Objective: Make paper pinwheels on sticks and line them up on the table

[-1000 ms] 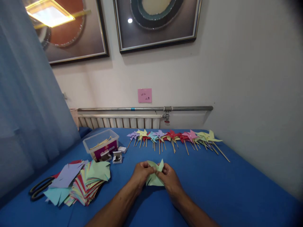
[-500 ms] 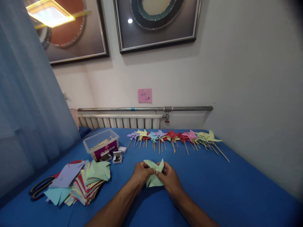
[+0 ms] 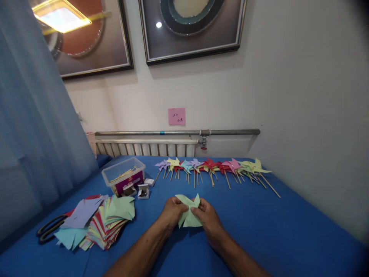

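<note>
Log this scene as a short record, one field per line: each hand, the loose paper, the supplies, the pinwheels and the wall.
Left hand: pinching green paper, left side
Right hand: pinching its right side
Loose paper: multicolored stack, left; black handle loops beside it
Supplies: clear tub with thin sticks; small boxes alongside
Pinwheels: multicolored row, far edge
Wall: pink note above pipe

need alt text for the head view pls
Left hand and right hand hold pale green cut paper above a blue surface. Paper pinwheels lie in a row beyond; at left, stacked coloured paper and a clear tub holding sticks.
</note>
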Demonstrator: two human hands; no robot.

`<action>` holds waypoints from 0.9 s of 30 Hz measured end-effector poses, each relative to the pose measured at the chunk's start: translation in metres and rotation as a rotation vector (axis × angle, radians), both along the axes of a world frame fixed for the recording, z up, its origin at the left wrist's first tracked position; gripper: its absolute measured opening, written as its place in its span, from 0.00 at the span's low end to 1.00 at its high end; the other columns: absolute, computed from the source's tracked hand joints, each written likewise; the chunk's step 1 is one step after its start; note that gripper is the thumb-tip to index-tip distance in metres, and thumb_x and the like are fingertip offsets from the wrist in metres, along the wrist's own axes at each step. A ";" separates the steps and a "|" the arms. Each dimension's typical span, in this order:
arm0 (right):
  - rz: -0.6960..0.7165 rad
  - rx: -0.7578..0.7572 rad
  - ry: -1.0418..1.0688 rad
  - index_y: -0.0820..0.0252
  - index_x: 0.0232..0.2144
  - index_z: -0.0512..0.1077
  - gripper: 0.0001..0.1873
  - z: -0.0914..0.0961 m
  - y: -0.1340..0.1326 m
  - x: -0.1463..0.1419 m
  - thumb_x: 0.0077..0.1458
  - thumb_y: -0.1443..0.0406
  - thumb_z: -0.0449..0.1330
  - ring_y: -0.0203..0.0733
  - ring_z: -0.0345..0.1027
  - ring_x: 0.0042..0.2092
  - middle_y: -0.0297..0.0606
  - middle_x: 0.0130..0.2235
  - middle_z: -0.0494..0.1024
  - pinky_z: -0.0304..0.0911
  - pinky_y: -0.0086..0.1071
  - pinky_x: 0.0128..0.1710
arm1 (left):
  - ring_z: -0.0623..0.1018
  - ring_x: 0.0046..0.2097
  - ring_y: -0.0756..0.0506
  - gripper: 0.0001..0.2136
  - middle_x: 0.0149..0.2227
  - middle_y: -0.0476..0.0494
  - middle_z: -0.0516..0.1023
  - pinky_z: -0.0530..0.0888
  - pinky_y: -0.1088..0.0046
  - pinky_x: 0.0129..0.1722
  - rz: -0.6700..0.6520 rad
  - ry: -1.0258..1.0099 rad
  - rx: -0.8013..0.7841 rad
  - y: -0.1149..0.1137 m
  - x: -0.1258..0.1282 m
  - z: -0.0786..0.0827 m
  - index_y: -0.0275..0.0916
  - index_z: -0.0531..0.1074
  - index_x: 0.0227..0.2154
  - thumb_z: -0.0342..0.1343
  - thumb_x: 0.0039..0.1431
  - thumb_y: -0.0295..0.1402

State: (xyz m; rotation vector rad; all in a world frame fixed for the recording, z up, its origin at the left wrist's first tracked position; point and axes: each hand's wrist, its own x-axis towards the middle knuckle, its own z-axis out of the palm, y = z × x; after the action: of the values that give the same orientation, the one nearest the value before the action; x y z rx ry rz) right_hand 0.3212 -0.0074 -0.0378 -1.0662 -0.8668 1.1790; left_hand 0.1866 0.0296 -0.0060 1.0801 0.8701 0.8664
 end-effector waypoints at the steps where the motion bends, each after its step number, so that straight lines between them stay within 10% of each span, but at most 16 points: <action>1: -0.008 -0.005 0.000 0.58 0.36 0.73 0.19 0.002 -0.001 0.000 0.39 0.59 0.69 0.40 0.71 0.28 0.31 0.27 0.80 0.63 0.31 0.29 | 0.74 0.23 0.48 0.08 0.20 0.44 0.77 0.69 0.73 0.27 0.003 0.006 -0.002 0.000 0.000 0.000 0.33 0.77 0.22 0.63 0.34 0.31; 27: -0.115 -0.007 -0.128 0.55 0.33 0.71 0.21 -0.003 0.007 0.001 0.35 0.59 0.71 0.45 0.73 0.29 0.34 0.28 0.81 0.66 0.34 0.29 | 0.74 0.24 0.48 0.12 0.22 0.44 0.78 0.69 0.72 0.28 -0.001 0.036 0.019 0.004 0.000 -0.009 0.33 0.77 0.22 0.71 0.36 0.35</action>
State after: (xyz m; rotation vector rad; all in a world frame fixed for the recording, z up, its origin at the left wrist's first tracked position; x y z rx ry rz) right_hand 0.3218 -0.0004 -0.0405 -1.1919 -0.8885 1.0270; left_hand 0.1866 0.0338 -0.0154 1.1150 0.8929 0.8580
